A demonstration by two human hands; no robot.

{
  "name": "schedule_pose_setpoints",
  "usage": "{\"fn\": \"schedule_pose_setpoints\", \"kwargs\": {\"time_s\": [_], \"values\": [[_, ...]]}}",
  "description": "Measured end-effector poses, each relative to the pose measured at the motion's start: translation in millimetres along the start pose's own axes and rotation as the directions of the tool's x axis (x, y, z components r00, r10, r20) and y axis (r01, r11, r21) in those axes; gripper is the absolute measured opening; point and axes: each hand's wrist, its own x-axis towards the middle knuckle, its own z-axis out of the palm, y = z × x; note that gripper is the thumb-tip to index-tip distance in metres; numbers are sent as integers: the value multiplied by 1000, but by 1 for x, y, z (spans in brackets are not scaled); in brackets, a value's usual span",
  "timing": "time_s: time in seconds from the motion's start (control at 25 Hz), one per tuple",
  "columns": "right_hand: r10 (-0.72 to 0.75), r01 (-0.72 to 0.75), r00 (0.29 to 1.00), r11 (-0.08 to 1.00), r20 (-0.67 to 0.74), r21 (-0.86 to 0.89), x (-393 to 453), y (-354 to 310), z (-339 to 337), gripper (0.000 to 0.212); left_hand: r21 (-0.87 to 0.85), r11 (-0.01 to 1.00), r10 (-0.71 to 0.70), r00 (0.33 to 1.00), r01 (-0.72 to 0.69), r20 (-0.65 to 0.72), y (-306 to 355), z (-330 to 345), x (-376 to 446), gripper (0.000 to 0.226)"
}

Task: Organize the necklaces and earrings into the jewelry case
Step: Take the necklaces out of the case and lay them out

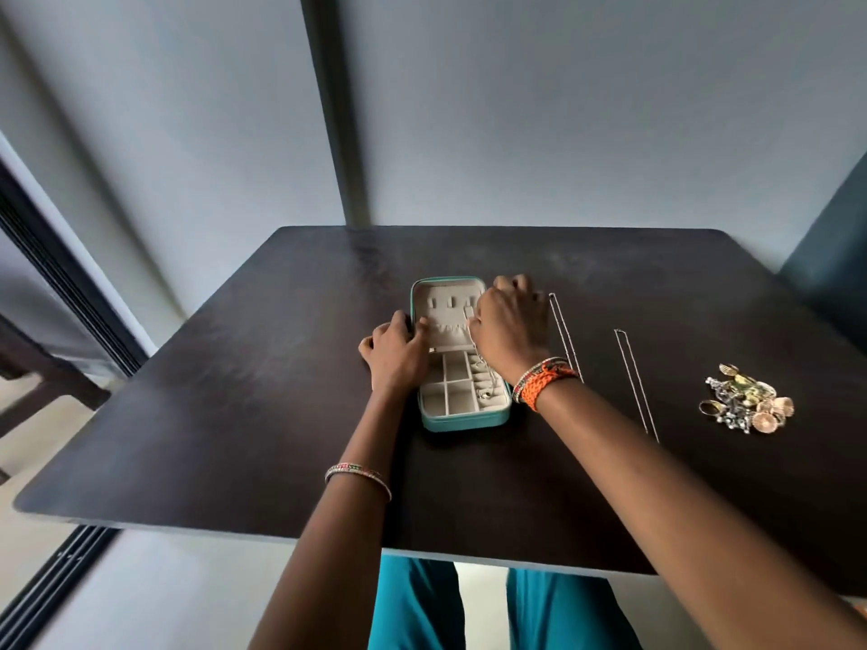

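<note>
Dark wooden table (pixel 234 415) fills the view, its near edge crossed by two bare forearms above teal-clad legs (pixel 413 607). On the left forearm sits a thin beaded bangle (pixel 358 476); on the right wrist, an orange woven band (pixel 544 380). Centre of the table: an open teal jewelry case (pixel 462 354), its beige divided tray nearer the person and its lid section lying beyond. A fine chain (pixel 483 368) runs down the right side of the case interior, ending over the tray's right-hand compartments. The left hand (pixel 396 351) grips the left edge of the case at the hinge line, fingers curled over the rim. The right hand (pixel 511 321) is at the lid's right side, fingers curled and apparently pinching the upper end of the chain; the exact contact is hidden by the hand. Right of the case, two further necklaces (pixel 635 382) lie stretched out straight, apart from each other. Farther right lies a small heap of earrings (pixel 746 403), gold, silver and shell-coloured. Beyond the table stands a grey wall (pixel 563 110) with a dark vertical strip (pixel 333 110).
</note>
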Motion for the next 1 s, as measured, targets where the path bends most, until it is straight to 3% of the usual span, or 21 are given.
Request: {"fn": "schedule_pose_setpoints", "kwargs": {"time_s": [0.16,0.32,0.48,0.76,0.88,1.0], "values": [[-39,36,998,997,-48,-64,2,-2,1,13,-53,998,41,998,-44,-49,-2,0,-3,20],[23,-25,995,999,-94,-23,4,-1,3,8,-97,990,98,992,-106,-77,-1,-1,-2,10],[64,-76,985,995,-162,-67,-1,-9,7,5,-261,957,117,991,-129,-61,-7,1,1,24],[-97,73,992,965,-85,-252,0,-14,12,11,-311,945,96,995,-104,-41,-2,-5,-5,32],[-67,45,991,981,-112,-186,-1,-10,2,9,-326,939,94,994,-106,-55,-1,-4,-7,32],[-30,22,999,985,-42,-169,-5,-7,-4,17,-325,939,97,993,-114,-67,-1,-4,-8,32]]}}
